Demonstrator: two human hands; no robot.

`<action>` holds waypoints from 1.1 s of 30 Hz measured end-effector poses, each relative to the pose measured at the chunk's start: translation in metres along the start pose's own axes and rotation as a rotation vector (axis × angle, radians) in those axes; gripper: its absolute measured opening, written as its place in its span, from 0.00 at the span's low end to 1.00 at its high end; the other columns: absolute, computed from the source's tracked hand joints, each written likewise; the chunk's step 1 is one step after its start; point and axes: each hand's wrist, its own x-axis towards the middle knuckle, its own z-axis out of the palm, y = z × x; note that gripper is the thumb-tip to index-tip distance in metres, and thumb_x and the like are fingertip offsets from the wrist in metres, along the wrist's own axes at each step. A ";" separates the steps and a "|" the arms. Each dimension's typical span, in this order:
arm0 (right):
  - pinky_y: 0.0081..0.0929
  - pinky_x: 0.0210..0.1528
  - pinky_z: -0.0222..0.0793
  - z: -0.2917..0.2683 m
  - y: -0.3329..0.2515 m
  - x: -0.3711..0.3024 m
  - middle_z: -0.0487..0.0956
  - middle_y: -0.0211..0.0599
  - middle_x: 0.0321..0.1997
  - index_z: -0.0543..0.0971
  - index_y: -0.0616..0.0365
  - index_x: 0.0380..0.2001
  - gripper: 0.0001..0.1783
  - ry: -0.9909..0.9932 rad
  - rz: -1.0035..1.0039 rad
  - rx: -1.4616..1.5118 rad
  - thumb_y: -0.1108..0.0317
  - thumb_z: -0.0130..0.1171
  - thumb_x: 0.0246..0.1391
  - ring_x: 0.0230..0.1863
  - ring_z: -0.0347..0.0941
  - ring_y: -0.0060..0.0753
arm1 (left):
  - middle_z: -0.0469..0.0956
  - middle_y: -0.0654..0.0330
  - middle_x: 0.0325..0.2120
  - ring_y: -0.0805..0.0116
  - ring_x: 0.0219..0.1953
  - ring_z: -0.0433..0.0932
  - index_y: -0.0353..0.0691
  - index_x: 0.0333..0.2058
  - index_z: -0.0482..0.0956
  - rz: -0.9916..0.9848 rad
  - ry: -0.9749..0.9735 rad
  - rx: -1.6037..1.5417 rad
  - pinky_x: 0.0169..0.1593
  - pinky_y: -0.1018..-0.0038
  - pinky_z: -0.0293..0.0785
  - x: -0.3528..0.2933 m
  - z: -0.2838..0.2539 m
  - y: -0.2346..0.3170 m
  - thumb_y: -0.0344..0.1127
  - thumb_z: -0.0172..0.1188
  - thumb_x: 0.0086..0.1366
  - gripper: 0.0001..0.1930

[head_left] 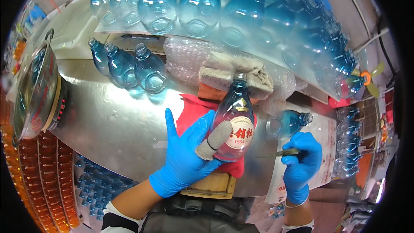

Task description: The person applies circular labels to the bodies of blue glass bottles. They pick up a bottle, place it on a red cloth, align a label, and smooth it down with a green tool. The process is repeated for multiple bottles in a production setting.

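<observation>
My left hand, in a blue glove with a grey sleeve over its thumb, presses on a glass bottle and steadies it. The bottle leans back with its neck against a folded cloth pad. It is dark blue at the neck and carries a round cream label; a red cloth lies beneath it and tints it. To the right of the bottle, my gloved right hand is closed on a slim pointed tool. The tool's thin tip points left towards the bottle, apart from it; its exact kind cannot be made out.
Three blue bottles stand at the left of the metal table. Many more crowd a raised shelf. One bottle lies on printed paper at the right. A glass-lidded pan sits far left. Bubble wrap backs the pad.
</observation>
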 end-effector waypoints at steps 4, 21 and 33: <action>0.28 0.29 0.59 0.003 -0.023 0.037 0.74 0.29 0.24 0.78 0.55 0.28 0.18 -0.282 -0.316 -0.333 0.60 0.71 0.30 0.25 0.66 0.32 | 0.68 0.53 0.52 0.62 0.52 0.70 0.45 0.59 0.61 -0.114 0.035 -0.129 0.58 0.33 0.25 -0.006 0.003 0.001 0.51 0.63 0.48 0.40; 0.17 0.44 0.67 0.055 -0.027 0.103 0.77 0.32 0.35 0.76 0.62 0.37 0.11 -0.151 0.134 -0.058 0.79 0.58 0.47 0.38 0.72 0.20 | 0.64 0.45 0.54 0.55 0.55 0.67 0.45 0.60 0.60 -0.057 -0.097 -0.074 0.59 0.34 0.27 0.014 -0.009 0.009 0.51 0.65 0.48 0.41; 0.19 0.39 0.72 0.024 -0.027 0.085 0.79 0.34 0.32 0.77 0.63 0.34 0.15 -0.218 0.392 -0.045 0.79 0.65 0.38 0.34 0.75 0.23 | 0.58 0.44 0.58 0.58 0.55 0.67 0.38 0.61 0.55 -0.134 0.049 -0.091 0.58 0.33 0.32 0.000 0.008 0.025 0.46 0.66 0.45 0.46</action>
